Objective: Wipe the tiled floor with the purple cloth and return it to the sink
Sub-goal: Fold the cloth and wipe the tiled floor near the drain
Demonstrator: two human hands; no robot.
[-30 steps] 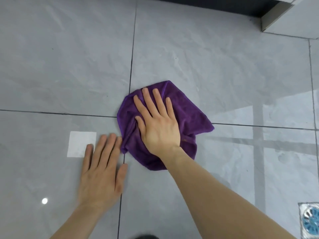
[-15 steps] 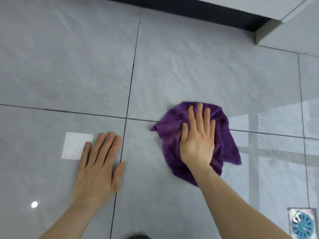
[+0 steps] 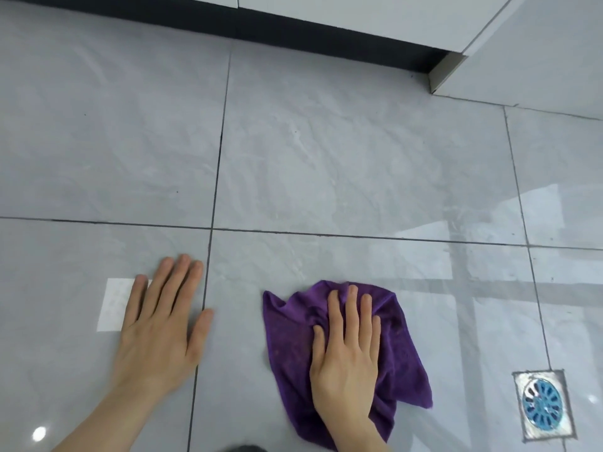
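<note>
A crumpled purple cloth [image 3: 404,363] lies on the grey tiled floor [image 3: 326,158], near the bottom middle of the view. My right hand [image 3: 347,357] presses flat on top of the cloth, fingers spread and pointing away from me. My left hand [image 3: 163,324] rests flat on the bare tile to the left of the cloth, fingers apart, holding nothing. The sink is not in view.
A square floor drain [image 3: 543,407] with a blue grate sits at the lower right. A dark plinth [image 3: 293,31] under white cabinets runs along the top, with a wall corner [image 3: 447,71] at the upper right. Dark grout lines cross the floor.
My right hand has slid the cloth from the grout crossing towards the right and then nearer to me. My left hand stays planted on the tile.
</note>
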